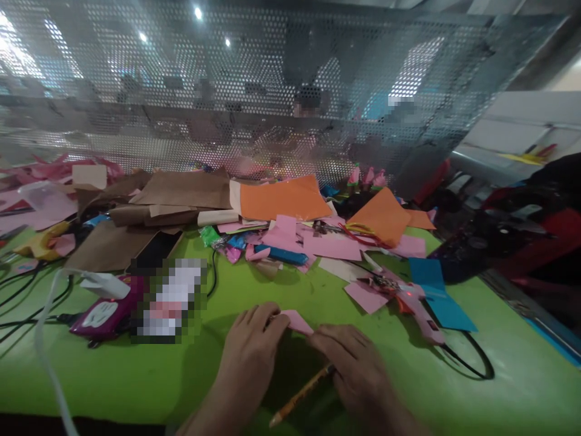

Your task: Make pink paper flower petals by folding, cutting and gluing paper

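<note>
Low in the middle of the view, a small folded piece of pink paper (297, 322) is held between my two hands, just above or on the green table. My left hand (254, 336) pinches its left end between thumb and fingers. The fingertips of my right hand (356, 360) close on its right end. An orange-brown pencil (302, 393) slants down and left from beneath my right hand, its tip toward me. Whether the right hand grips the pencil or merely covers its end, I cannot tell.
A pink glue gun (420, 312) with a lit red light lies at right beside blue paper (442, 293). Pink, orange (281, 200) and brown paper is heaped at the back, before a perforated metal screen (254, 91). Left are a purple power strip (106, 315), a phone (172, 297) and cables.
</note>
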A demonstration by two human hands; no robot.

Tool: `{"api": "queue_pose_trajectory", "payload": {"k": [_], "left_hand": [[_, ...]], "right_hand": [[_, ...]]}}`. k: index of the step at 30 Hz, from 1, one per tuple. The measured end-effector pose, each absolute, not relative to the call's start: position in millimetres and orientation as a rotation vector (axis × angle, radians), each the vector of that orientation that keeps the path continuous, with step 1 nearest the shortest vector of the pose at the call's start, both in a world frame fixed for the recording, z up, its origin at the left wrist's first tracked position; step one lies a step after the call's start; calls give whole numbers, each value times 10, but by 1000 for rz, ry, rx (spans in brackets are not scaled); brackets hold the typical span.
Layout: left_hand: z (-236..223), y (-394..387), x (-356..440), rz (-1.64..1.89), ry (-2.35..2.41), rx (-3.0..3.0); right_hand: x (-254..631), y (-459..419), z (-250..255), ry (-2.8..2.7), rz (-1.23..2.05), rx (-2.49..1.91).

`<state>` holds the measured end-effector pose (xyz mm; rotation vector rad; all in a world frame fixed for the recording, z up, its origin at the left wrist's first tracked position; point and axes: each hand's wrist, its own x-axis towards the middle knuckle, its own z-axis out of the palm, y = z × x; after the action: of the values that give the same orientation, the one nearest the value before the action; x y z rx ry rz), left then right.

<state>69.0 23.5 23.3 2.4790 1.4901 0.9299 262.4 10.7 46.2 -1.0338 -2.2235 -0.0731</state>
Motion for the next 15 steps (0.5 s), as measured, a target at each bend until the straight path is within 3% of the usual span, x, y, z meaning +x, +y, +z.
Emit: {"api": "queue_pose_trajectory", "payload": {"k": [7,15], "left_hand": [[227,255,640,835,1485,2466],[196,293,614,928,1461,2519]], "right_hand": [[2651,127,413,-2103,417,-1155],[2697,165,518,-1959,638,-1199]]}}
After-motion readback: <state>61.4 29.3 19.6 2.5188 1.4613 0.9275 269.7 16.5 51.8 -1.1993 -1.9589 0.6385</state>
